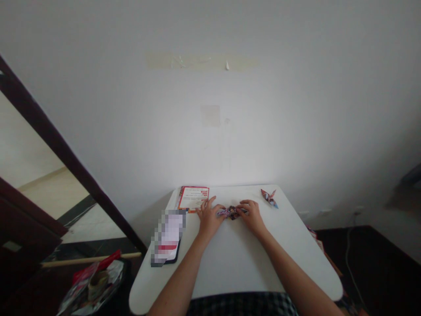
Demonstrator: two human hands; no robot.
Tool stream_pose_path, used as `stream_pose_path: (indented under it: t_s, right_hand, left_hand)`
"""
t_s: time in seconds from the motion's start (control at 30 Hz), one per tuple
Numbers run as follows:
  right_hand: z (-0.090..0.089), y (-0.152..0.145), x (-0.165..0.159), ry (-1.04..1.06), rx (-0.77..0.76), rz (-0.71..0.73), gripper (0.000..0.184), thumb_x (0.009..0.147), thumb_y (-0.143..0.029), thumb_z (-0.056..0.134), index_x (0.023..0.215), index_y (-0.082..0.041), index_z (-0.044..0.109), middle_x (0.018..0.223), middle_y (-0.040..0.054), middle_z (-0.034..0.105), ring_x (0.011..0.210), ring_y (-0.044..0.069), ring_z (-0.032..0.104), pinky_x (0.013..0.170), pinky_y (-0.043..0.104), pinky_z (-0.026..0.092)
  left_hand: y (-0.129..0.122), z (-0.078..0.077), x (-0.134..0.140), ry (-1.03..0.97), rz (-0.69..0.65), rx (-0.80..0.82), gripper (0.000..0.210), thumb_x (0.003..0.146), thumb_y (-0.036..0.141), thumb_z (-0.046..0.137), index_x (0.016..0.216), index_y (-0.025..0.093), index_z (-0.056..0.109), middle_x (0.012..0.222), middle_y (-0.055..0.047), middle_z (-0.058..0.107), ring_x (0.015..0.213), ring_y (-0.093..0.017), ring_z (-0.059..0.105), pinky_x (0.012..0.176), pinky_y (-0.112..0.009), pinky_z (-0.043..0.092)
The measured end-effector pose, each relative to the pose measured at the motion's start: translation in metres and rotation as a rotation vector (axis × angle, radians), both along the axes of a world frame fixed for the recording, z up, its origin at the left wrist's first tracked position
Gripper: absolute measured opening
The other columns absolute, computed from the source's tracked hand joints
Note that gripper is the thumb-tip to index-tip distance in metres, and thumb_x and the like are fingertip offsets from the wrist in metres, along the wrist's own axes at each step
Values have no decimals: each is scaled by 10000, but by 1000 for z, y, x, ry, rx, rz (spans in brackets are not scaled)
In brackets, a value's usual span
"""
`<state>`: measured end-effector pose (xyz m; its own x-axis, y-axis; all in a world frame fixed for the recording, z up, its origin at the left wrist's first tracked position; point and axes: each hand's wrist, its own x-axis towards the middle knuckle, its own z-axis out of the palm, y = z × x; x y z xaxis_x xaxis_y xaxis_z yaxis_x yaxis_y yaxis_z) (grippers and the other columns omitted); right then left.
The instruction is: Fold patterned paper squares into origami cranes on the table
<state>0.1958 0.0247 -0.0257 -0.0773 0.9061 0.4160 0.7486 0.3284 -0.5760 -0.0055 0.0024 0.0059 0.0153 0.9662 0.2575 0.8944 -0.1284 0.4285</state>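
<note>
Between my two hands is a small folded piece of printed, multicoloured paper (232,212), just above or on the white table. My left hand (209,217) pinches its left end with thumb and forefinger, the other fingers spread out. At its right end, my right hand (251,216) grips the paper with bent fingers. The fingertips hide both ends of the paper. Off to the right lies a folded paper crane (269,199) with pointed tips, made of similar printed paper and touched by neither hand.
The white table (237,267) stands against a wall. Behind my left hand lies a stack of printed sheets (194,197) with a red border. A phone (169,239), partly blurred out, is at the left. On the floor at lower left is a lined bin (98,285) with rubbish.
</note>
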Motion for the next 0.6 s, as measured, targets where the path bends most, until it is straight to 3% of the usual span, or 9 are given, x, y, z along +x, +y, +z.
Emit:
stream_pose_path:
  t_s: [0.27, 0.43, 0.6]
  right_hand:
    - [3, 4, 5, 118, 31, 8, 222, 888, -379, 584, 991, -287, 759, 1112, 70, 654, 1118, 243, 532, 1023, 423, 391]
    - [6, 2, 6, 48, 51, 19, 183, 884, -344, 609, 987, -354, 760, 1180, 48, 631, 1172, 254, 471, 1037, 429, 392]
    - [6, 2, 10, -56, 48, 56, 182, 866, -309, 647, 992, -387, 754, 1214, 17, 637, 1189, 246, 453, 1037, 415, 398]
  left_hand:
    - [1, -3, -2, -31, 25, 64, 367, 821, 435, 660, 1187, 420, 665, 1476, -4, 460, 1393, -327, 291, 1137, -612, 210]
    - [0, -4, -2, 8, 14, 61, 324, 890, 489, 547, 1196, 474, 650, 1489, 1, 443, 1398, -333, 276, 1123, -650, 179]
    - [-2, -6, 0, 77, -8, 29, 302, 884, 504, 549, 1171, 529, 641, 1486, 17, 447, 1409, -345, 270, 1113, -704, 130]
